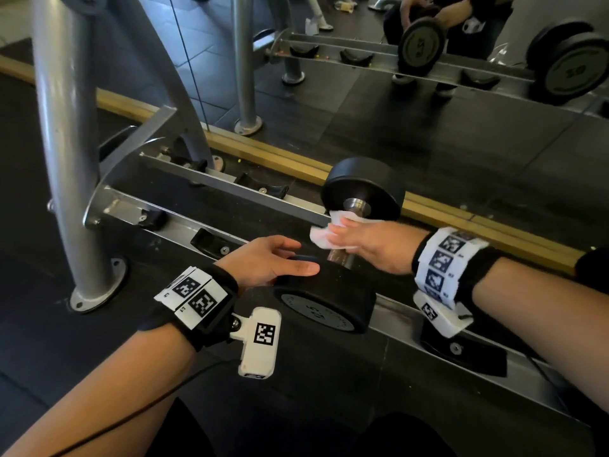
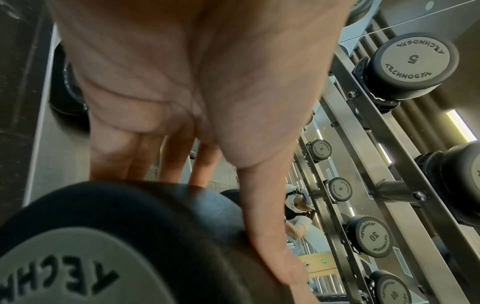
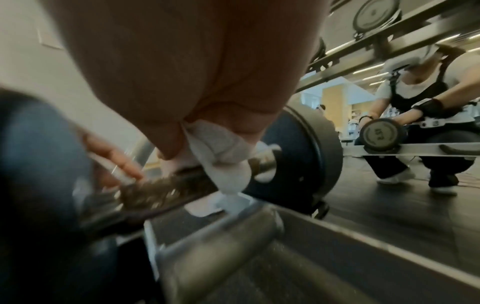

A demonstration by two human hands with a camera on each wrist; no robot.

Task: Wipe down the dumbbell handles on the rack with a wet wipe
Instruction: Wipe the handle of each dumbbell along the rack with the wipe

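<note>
Grey steel rack [image 1: 211,232] runs diagonally across the head view, low rail with black cradles, mirror behind it along the floor. One black dumbbell [image 1: 329,301] sits on the rail, near head toward the camera, far head [image 1: 365,186] toward the mirror, knurled metal handle [image 3: 166,191] between them.

Left hand [image 1: 270,258] lies over the top of the near head, fingers straight and spread, thumb along the rim; it rests there, no curl around anything. Left wrist view shows the same: thumb [image 2: 270,236] down the edge of the rubber head.

Right hand [image 1: 372,245] is on the handle from the right side, fingers wrapped over it with the white wet wipe [image 1: 324,232] bunched underneath them. Wipe sits at the far end of the handle, just beside the far head, one corner sticking out left of the fingers. Right wrist view is blurred; wipe seems to wrap partway under the bar.
</note>
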